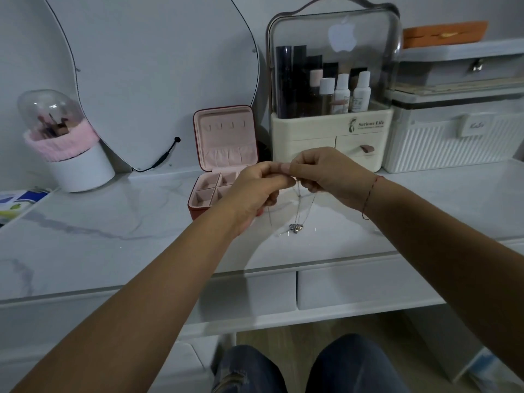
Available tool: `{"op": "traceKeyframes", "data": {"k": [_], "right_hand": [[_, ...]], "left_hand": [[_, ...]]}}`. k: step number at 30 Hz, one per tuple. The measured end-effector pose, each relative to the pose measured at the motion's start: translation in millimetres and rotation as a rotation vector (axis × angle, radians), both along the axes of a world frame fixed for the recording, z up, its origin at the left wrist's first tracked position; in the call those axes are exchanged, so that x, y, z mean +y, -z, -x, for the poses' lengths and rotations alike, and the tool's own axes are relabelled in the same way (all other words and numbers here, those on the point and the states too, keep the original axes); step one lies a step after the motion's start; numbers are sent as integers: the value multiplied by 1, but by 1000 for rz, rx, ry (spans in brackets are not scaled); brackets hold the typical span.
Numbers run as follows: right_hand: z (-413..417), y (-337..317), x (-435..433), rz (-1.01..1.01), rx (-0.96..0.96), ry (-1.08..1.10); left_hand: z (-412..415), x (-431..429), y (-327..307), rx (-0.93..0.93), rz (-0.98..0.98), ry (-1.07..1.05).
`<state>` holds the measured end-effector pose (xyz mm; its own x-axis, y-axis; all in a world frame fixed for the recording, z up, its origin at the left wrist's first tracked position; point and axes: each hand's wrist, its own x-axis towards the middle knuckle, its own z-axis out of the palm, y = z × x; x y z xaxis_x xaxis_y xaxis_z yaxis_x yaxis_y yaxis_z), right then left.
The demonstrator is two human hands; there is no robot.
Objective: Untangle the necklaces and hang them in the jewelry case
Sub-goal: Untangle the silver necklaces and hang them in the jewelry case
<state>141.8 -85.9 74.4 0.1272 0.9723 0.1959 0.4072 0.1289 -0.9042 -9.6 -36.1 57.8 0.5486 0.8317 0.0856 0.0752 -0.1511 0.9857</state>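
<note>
Thin silver necklaces (298, 214) hang tangled from my two hands above the marble tabletop, their small pendants bunched together just over the surface. My left hand (255, 191) pinches the chains at the top, and one strand trails down below its palm. Fingertip to fingertip with it, my right hand (320, 170) pinches the same chains. Behind my left hand stands the jewelry case (224, 143), red outside and pink inside, its lid upright with a row of small hooks and a pocket. Its divided tray is partly hidden by my left hand.
A cream cosmetics organiser (331, 109) with bottles stands behind my hands, a white ribbed box (453, 131) to its right. A curved mirror (158, 75) and a domed brush holder (71, 143) stand at back left. The table's front edge (255, 273) has drawers under it.
</note>
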Motion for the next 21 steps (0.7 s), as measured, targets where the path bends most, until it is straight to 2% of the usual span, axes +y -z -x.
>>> {"op": "traceKeyframes", "data": {"k": [4,9,12,18,21], "right_hand": [[-5,-2,-2,61,79,-7],[-6,4,-1,143,420,-33],[-7,8,-2,170,427,-21],[-12,13,-3,169,443,-5],[-15,15,-2,179,459,-12]], "left_hand": [[2,3,0,39,-36,-77],[-1,4,5,68,-55,-163],[-2,5,6,55,-50,-235],[0,5,-3,-196,117,-175],[1,8,0,-148,136,-134]]}}
